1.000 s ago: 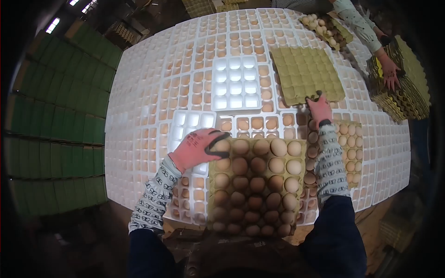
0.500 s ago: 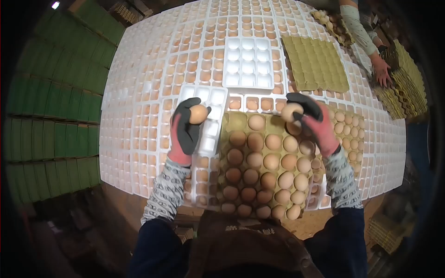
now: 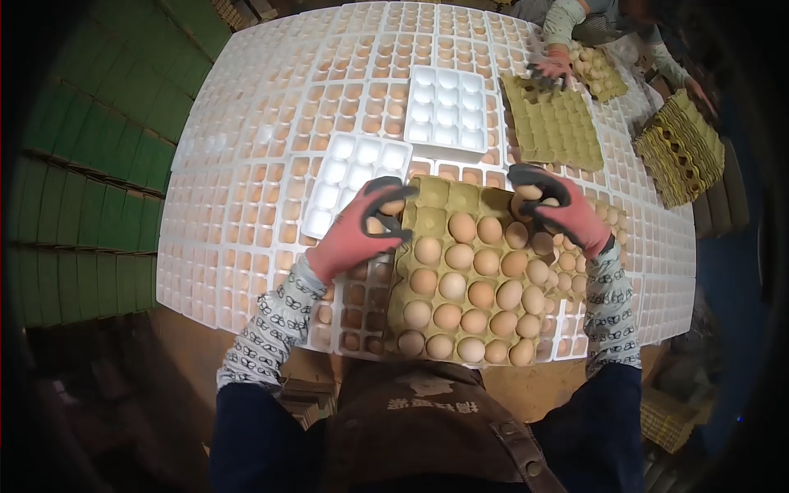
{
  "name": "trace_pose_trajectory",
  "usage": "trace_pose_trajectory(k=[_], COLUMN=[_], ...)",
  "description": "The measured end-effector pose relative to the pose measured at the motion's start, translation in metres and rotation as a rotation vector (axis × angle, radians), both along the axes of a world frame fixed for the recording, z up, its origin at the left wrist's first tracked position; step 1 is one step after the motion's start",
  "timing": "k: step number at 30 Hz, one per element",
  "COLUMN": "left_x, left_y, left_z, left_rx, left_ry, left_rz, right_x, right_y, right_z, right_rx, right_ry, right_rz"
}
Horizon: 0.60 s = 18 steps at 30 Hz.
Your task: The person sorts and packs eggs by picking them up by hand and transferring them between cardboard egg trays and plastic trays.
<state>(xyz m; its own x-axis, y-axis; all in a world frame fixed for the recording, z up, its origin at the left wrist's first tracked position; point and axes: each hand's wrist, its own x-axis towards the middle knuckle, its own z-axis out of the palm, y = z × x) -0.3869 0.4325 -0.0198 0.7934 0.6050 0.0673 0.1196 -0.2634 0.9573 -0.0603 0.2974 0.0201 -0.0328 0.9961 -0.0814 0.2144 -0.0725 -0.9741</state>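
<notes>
My left hand (image 3: 355, 228), in a red and black glove, curls around two brown eggs (image 3: 393, 206) at the upper left edge of the pulp egg tray (image 3: 426, 220). Brown eggs (image 3: 481, 293) fill most of this tray, while several cups along its top and upper left are bare. At its upper right corner, my right hand (image 3: 567, 212) has its fingers bent around an egg (image 3: 528, 191), with what looks like a second egg against the palm. A white plastic tray (image 3: 335, 185) with bare cups lies just beyond my left hand.
Another white tray (image 3: 446, 111) sits farther back. Many white trays of eggs (image 3: 271, 177) cover the table. A co-worker's gloved hand (image 3: 552, 67) is over a pulp tray (image 3: 559, 131). Stacked pulp trays (image 3: 682, 148) stand at right; green crates (image 3: 90, 214) line the left.
My left hand has moved from over the white tray to the pulp tray's edge, and two eggs now show in it. The top-row egg beside it is gone. A co-worker's hand reached the far pulp tray.
</notes>
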Motion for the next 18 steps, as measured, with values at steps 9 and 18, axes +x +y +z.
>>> trace_pose_trajectory(k=[9, 18], left_x=[-0.02, -0.22], left_y=[-0.004, 0.173], left_z=[-0.007, -0.095], left_rx=[0.252, -0.646], left_ry=[-0.022, -0.329], left_rz=[-0.196, 0.428], right_x=[-0.037, -0.197], right_y=[0.017, 0.216], right_z=[0.01, -0.028], right_rx=[-0.096, -0.375], right_ry=[-0.383, 0.168], right_rz=[-0.045, -0.105])
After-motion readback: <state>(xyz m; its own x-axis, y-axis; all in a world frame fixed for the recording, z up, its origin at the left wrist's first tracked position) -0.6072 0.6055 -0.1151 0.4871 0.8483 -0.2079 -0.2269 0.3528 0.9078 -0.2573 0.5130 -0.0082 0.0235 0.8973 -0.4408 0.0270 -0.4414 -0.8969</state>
